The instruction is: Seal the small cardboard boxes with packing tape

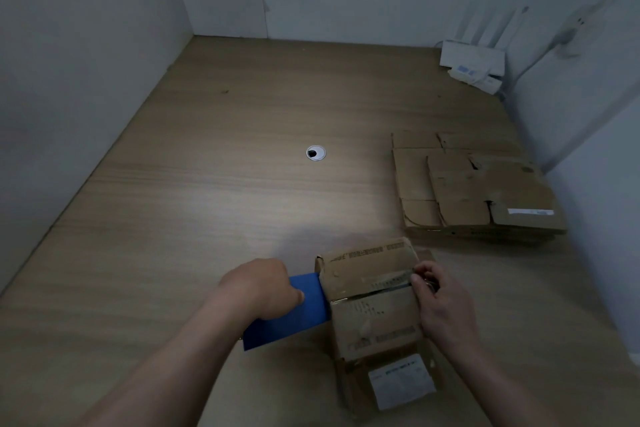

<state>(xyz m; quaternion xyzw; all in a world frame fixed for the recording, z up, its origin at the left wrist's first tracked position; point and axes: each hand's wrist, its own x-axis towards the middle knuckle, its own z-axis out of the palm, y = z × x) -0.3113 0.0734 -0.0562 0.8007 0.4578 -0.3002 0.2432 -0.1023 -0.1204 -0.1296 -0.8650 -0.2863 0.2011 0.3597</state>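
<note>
The box (374, 319), low right of centre on the worktop (207, 218), was mid-sealing, with tape (384, 282) along its top seam, the right hand (441, 305) pinching the tape's end and the left hand (259, 288) curled round a blue tool (294, 319) beside it; next, probably, cutting and pressing flat.

left hand (263, 288): fingers curled round blue tool (304, 312), knuckles up
right hand (441, 305): at its 3 o'clock, fingertips pinching tape (388, 282) end
forearms (180, 357): bare, entering from 6 o'clock

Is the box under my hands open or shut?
Shut: the top flaps of the box lie flat, meeting at a seam with tape along it; the right hand pinches its end.
</note>
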